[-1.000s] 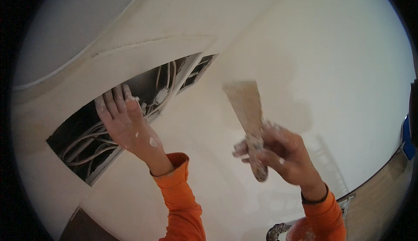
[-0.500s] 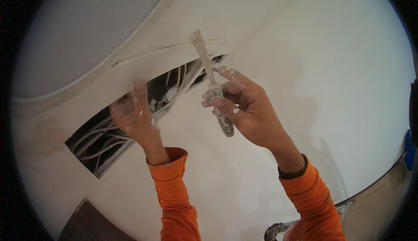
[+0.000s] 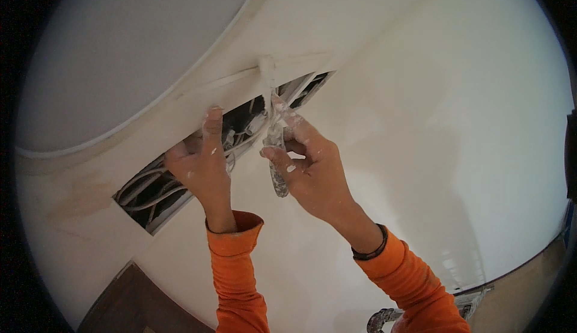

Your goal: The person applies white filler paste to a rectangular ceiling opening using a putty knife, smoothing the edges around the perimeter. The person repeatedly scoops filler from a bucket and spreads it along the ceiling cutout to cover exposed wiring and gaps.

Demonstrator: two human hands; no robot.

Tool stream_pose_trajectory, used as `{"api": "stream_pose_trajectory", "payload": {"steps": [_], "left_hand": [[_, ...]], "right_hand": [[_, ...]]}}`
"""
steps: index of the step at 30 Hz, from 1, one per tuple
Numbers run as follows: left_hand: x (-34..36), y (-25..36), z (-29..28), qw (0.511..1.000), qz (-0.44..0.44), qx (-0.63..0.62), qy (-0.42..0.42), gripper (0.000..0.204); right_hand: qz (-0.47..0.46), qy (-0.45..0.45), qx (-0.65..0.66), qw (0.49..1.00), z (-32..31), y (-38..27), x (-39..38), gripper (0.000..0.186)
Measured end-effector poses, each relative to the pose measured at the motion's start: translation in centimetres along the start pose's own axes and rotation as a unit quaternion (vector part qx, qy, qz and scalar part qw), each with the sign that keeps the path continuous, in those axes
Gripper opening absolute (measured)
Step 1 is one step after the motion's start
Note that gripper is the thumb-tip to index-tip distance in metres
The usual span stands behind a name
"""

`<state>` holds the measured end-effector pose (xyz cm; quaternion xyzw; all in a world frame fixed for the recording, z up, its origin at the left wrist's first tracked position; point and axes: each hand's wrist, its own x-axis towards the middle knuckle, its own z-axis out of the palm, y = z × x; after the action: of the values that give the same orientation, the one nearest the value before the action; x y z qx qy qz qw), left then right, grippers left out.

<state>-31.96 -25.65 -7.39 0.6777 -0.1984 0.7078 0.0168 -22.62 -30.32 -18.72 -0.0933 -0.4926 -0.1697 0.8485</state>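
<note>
My right hand (image 3: 309, 174) is closed round the plaster-smeared handle of a putty knife (image 3: 277, 152). Its forefinger lies along the narrow blade, whose pale end reaches the seam (image 3: 231, 77) above a long slot-like opening (image 3: 162, 198) in the white surface. My left hand (image 3: 204, 168) grips the upper edge of that opening. Its thumb points up over the pale panel, while its bent fingers go into the gap, their tips hidden. Grey cables (image 3: 147, 192) run inside the dark opening. White plaster spots mark both hands.
A large grey curved panel (image 3: 126, 44) fills the upper left. A dark brown panel (image 3: 144, 303) stands at the lower left. Beneath my right forearm a dark curved pipe-like part (image 3: 378, 320) shows. A shadow falls across the white wall (image 3: 421, 152) at right.
In the view, my right hand and the putty knife have shifted left, closer to my left hand. The opening and my left hand appear farther right. Both grips look the same.
</note>
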Motion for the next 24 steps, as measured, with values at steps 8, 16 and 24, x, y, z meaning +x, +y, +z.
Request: {"api": "stream_pose_trajectory", "payload": {"steps": [8, 16, 24], "left_hand": [[0.1, 0.0, 0.5, 0.999, 0.042, -0.016, 0.008, 0.03], [0.6, 0.3, -0.5, 0.998, 0.041, 0.043, -0.005, 0.032], [0.2, 0.7, -0.1, 1.0, 0.018, -0.004, -0.01, 0.033]], "right_hand": [[0.004, -0.032, -0.185, 0.982, -1.7, -3.5, 0.3, 0.051], [0.036, -0.078, -0.234, 0.968, -5.9, -4.8, -0.3, 0.052], [0.032, -0.023, -0.029, 0.999, -5.5, -2.9, 0.5, 0.05]]}}
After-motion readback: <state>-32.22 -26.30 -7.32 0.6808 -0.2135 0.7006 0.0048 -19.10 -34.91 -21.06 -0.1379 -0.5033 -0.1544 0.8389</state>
